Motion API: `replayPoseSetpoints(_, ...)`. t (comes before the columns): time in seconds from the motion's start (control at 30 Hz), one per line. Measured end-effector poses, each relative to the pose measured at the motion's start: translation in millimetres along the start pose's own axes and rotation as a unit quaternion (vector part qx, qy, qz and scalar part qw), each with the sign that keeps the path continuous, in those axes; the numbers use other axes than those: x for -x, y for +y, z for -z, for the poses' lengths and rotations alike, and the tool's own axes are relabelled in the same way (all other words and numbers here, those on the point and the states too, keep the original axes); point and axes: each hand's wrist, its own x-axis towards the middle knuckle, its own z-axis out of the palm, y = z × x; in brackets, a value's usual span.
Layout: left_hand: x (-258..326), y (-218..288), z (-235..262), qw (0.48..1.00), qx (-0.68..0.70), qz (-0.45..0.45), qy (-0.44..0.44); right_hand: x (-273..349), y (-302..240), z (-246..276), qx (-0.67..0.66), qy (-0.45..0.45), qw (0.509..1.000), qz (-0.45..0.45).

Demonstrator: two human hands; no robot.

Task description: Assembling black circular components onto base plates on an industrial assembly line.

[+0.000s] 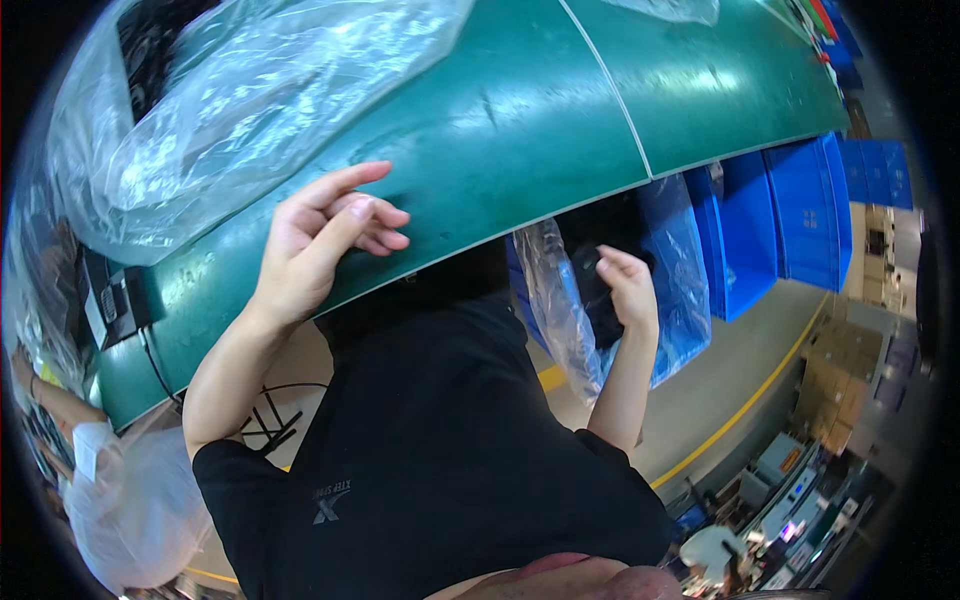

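At the wearer's two o'clock, just off the table's (500, 150) near edge, the right hand (632, 290) reaches into a blue bin (526, 300) lined with clear plastic film (553, 300). A black item (592, 285) lies in there, under the fingertips. To my mind this reach goes best with the loose film held clear of the knuckles and the fingers well around the item before any lift, so nothing snags.

The right grip is bent over the item, fingertips at it or just above; whether it's clamped there I can't tell, dark against dark. At eleven o'clock, the left hand (325, 230) hangs over the table, its grip loosely curled, index finger and thumb apart, nothing visible between them.

Farther out, a big clear plastic bag (260, 130) sprawls at eleven, a small black box (120, 305) with a cable sits towards ten, and more blue bins (810, 210) stand at two, beyond the lined one.
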Motion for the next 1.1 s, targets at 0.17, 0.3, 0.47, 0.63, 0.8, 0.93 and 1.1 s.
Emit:
replayPoseSetpoints(0.17, -5.1, -7.0, -5.4, 0.999, -0.039, -0.006, 0.024, -0.2, 162.1, 127.3, -0.03, 0.416, 0.893, -0.169)
replayPoseSetpoints(0.3, -7.3, -8.9, -7.0, 0.997, -0.056, 0.023, 0.037, 27.0, 234.5, 164.8, -0.064, 0.453, 0.834, -0.308)
replayPoseSetpoints(0.47, -9.2, -11.9, -9.4, 0.997, -0.059, 0.006, 0.048, 52.3, 255.1, 184.1, 0.011, 0.501, 0.785, -0.364)
replayPoseSetpoints(0.63, -12.0, -10.6, -8.4, 0.996, -0.075, 0.004, 0.043, 35.2, 193.4, 176.1, -0.058, 0.463, 0.846, -0.257)
replayPoseSetpoints(0.8, -4.8, -3.7, -4.1, 0.996, -0.085, 0.008, 0.037, 2.5, 71.3, 114.6, -0.098, 0.255, 0.958, -0.09)
replayPoseSetpoints(0.93, -12.6, -9.9, -4.1, 0.999, -0.034, 0.031, -0.012, 4.2, -37.8, 42.3, -0.001, 0.044, 0.999, 0.015)
replayPoseSetpoints(1.1, -1.8, -8.0, -3.2, 0.999, -0.01, 0.007, -0.04, 10.5, -160.8, -53.0, 0.122, -0.17, 0.961, 0.183)
